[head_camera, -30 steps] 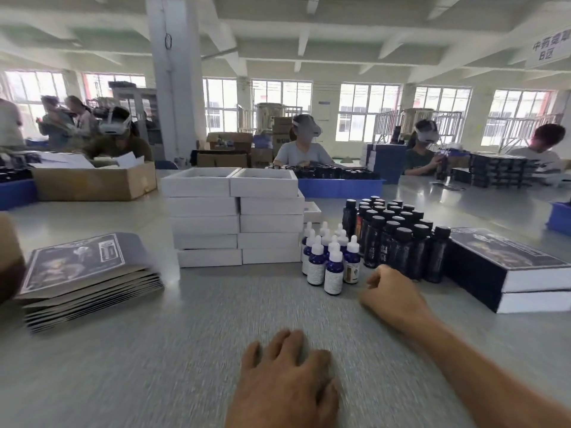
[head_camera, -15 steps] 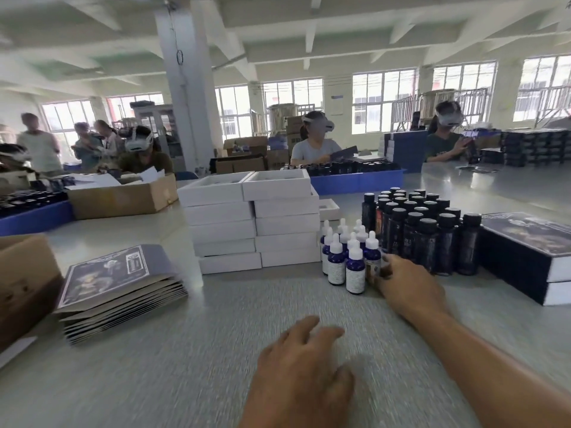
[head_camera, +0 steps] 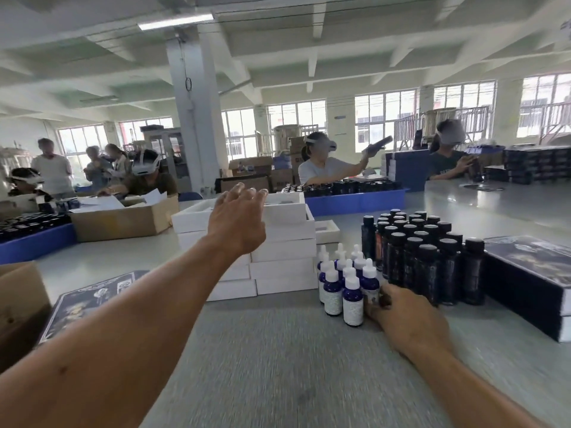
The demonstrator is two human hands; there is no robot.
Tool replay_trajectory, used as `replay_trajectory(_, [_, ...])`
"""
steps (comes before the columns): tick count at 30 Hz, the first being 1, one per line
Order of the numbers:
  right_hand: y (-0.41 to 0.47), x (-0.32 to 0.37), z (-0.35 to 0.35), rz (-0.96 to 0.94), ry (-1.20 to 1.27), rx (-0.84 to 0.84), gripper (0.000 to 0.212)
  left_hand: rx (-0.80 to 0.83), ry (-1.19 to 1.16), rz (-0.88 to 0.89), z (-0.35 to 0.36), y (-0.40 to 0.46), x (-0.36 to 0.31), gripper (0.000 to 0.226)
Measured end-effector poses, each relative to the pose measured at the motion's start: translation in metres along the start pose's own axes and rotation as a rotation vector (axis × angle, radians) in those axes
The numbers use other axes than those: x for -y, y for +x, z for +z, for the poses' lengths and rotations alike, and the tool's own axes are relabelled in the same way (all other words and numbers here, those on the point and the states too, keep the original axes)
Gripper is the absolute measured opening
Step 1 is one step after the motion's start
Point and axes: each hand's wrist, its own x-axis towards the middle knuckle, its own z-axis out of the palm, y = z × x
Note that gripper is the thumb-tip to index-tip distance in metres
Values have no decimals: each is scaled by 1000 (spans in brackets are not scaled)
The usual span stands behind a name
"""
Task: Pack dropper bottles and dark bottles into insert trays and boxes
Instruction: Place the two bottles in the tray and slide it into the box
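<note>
Two stacks of white insert trays (head_camera: 282,253) stand mid-table. My left hand (head_camera: 239,220) is stretched out above the left stack with its fingers straight, holding nothing. To the right, a cluster of blue dropper bottles (head_camera: 347,281) with white caps stands beside a block of dark bottles (head_camera: 423,254) with black caps. My right hand (head_camera: 401,316) rests on the table against the nearest dropper bottle (head_camera: 370,284), fingers curled around its base. Dark printed boxes (head_camera: 531,273) lie at the far right.
A pile of flat printed sleeves (head_camera: 89,301) lies at the left, beside a brown carton (head_camera: 18,307). Further back are an open cardboard box (head_camera: 123,220) and blue bins (head_camera: 355,202) of dark bottles. Several people work at the far tables.
My left hand has lifted off the table and reached forward over the tray stacks. My right hand has closed in on the nearest dropper bottle. The camera has tilted up.
</note>
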Motion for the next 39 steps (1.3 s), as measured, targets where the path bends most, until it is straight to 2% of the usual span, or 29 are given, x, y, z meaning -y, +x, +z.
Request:
replay_trajectory(3, [0, -1, 0, 9, 34, -11, 18, 41, 78, -1, 8, 13, -7, 62])
replay_trajectory(7, [2, -4, 3, 32, 65, -17, 21, -13, 33, 8, 11, 17, -14, 39])
replay_trajectory(12, [6, -12, 5, 83, 167, -15, 23, -96, -132, 60, -10, -11, -30, 51])
replay_trajectory(17, [11, -20, 8, 101, 238, -52, 22, -236, -136, 182, -44, -111, -43, 57])
replay_trajectory(20, [12, -16, 5, 89, 229, -20, 23, -173, -160, 345, -60, -180, -50, 60])
replay_trajectory(22, [9, -13, 1, 90, 257, -13, 24, -51, -146, 469, -63, -215, -60, 58])
replay_trajectory(24, [2, -11, -3, 85, 324, -30, 23, 93, -83, 508, -67, -242, -79, 48])
replay_trajectory(26, [-7, -9, -9, 73, 399, -41, 24, 176, -125, 410, -67, -256, -92, 35])
replay_trajectory(27, [-12, -6, -13, 64, 434, -45, 25, 153, -157, 381, -65, -261, -94, 36])
replay_trajectory(29, [-22, 2, -25, 38, 499, -39, 25, 174, -241, 421, -71, -266, -95, 48])
replay_trajectory(31, [-39, 11, -43, -1, 549, -16, 25, 229, -422, 327, -69, -262, -84, 64])
replay_trajectory(32, [-50, 16, -52, -36, 552, 14, 24, 181, -514, 234, -67, -257, -74, 64])
replay_trajectory(33, [-62, 20, -60, -82, 530, 58, 23, 99, -560, 143, -60, -255, -65, 60])
replay_trajectory(35, [-90, 29, -71, -179, 450, 164, 24, 46, -574, -9, -44, -250, -43, 46])
replay_trajectory(39, [-141, 50, -69, -358, 281, 320, 46, 254, -561, -69, -13, -248, -18, 43])
